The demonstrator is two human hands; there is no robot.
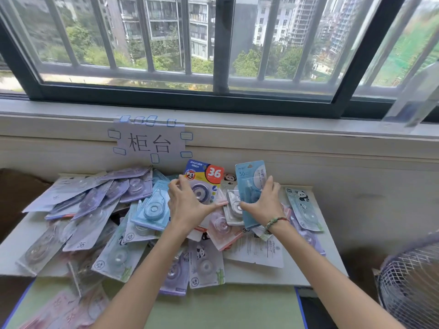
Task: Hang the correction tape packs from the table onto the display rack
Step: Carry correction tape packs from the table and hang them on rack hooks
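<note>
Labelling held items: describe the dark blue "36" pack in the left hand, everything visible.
The dark blue pack is a glossy card with a clear blister over a round tape wheel, a red circle reading "36" at its top right and a "PET" badge at left. It stands nearly upright, raised above the pile of packs on the table, near the wall. The left hand pinches its left edge and covers its lower part.

Two hands (pixel 190 205); dozens of correction tape packs (pixel 152 205); one sign (pixel 149 143).

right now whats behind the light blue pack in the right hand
Behind the light blue pack, which the right hand holds, a panda-print pack peeks out; its lower part is covered.
</note>
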